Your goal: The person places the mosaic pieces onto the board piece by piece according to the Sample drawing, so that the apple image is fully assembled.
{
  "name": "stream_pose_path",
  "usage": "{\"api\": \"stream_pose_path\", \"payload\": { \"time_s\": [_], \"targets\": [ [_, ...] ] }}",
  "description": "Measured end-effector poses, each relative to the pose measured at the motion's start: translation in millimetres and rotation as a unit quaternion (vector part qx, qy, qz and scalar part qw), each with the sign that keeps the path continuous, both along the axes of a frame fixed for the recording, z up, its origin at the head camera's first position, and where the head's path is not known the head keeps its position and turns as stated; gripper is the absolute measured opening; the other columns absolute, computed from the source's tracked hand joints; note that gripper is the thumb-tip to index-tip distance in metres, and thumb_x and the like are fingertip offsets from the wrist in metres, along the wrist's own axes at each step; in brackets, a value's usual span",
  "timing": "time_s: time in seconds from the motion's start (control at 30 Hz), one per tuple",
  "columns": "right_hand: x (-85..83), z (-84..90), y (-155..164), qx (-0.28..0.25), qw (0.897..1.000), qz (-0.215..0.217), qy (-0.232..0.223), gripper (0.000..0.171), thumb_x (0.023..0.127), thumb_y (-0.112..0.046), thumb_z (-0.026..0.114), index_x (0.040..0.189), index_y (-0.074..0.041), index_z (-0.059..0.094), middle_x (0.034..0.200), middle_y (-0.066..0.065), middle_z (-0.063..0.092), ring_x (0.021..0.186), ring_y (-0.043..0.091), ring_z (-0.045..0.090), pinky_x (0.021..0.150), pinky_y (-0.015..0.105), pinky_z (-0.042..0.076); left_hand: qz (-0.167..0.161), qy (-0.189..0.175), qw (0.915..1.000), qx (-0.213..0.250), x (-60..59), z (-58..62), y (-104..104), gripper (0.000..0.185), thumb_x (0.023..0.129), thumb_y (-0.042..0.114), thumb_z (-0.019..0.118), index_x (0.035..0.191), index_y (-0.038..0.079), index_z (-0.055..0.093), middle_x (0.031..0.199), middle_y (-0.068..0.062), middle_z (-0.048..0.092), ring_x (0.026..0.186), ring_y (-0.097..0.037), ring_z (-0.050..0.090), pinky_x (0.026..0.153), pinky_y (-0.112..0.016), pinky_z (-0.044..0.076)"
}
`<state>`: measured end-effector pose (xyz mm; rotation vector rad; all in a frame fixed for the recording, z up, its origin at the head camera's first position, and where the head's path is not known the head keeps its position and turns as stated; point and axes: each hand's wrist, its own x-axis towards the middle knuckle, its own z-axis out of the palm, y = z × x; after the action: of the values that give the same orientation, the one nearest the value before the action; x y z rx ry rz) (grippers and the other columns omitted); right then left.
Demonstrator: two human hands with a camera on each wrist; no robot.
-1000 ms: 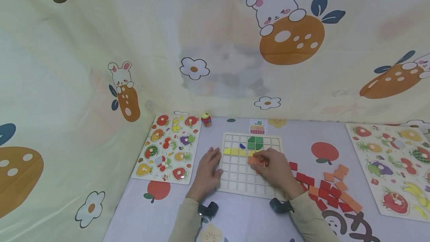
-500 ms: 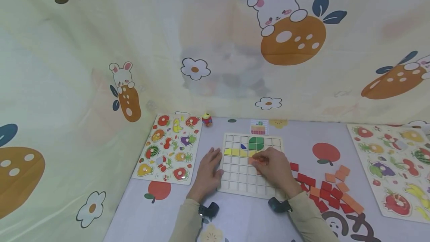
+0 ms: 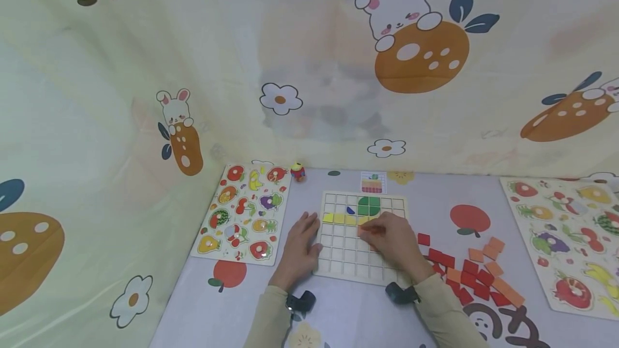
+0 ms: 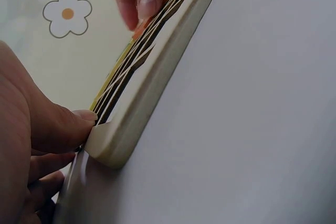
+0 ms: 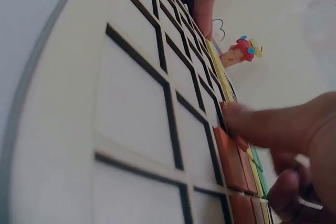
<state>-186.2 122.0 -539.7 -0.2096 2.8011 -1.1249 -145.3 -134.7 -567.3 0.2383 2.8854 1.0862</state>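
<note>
The grid board (image 3: 345, 255) lies flat on the table between both hands. The left hand (image 3: 300, 251) rests along the board's left side, its fingers extended and clasping nothing, with the thumb (image 4: 71, 129) against the edge; this contact probably keeps the frame from sliding under the other hand's pressure. The right hand (image 3: 394, 240) reaches over the grid's right half, thumb and forefinger pinching an orange square (image 3: 360, 230) just below the yellow row (image 3: 340, 219). A fingertip pinch suits so thin a piece, since it lets an edge be lined up with the narrow dividers. Because the fingers cover most of it, one cannot tell whether the square sits fully in its cell.

Further orange pieces (image 5: 230, 161) lie in the cells beside it, under the hand. Above the yellow row are green pieces (image 3: 369, 206) and a small blue piece (image 3: 350, 210). Loose red and orange tiles (image 3: 470, 266) are scattered near the right forearm, within easy reach. A picture card (image 3: 373, 182) lies beyond the far edge, in plain sight, near a toy figure (image 3: 297, 171). Fruit puzzle boards flank the workspace, left (image 3: 242, 214) and right (image 3: 566, 240), clear of both hands. The main obstruction is the right hand itself, hiding several cells.
</note>
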Motion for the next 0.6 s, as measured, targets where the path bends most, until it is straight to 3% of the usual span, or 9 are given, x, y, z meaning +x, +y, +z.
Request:
{"api": "stream_pose_path", "payload": {
  "time_s": [0.23, 0.6],
  "targets": [
    [2.1, 4.6, 0, -0.003, 1.000, -0.015, 0.012, 0.026, 0.089, -0.030, 0.088, 0.110, -0.015, 0.085, 0.091, 0.000, 0.068, 0.086, 0.021, 0.057, 0.067, 0.027, 0.049, 0.002, 0.012, 0.9999, 0.003, 0.8, -1.7, -1, 0.062, 0.101, 0.014, 0.063, 0.160, 0.007, 0.045, 0.174, 0.000, 0.034, 0.166, -0.025, 0.019, 0.136, -0.053, 0.019],
    [0.7, 6.0, 10, -0.011, 1.000, -0.003, -0.001, 0.025, 0.090, -0.033, 0.086, 0.109, -0.017, 0.083, 0.098, 0.000, 0.072, 0.090, 0.020, 0.061, 0.073, 0.028, 0.053, -0.001, 0.007, 0.9999, 0.008, -0.3, -3.3, -1, 0.062, 0.101, 0.016, 0.062, 0.161, 0.009, 0.045, 0.175, 0.002, 0.032, 0.166, -0.024, 0.017, 0.136, -0.053, 0.018]
  ]
}}
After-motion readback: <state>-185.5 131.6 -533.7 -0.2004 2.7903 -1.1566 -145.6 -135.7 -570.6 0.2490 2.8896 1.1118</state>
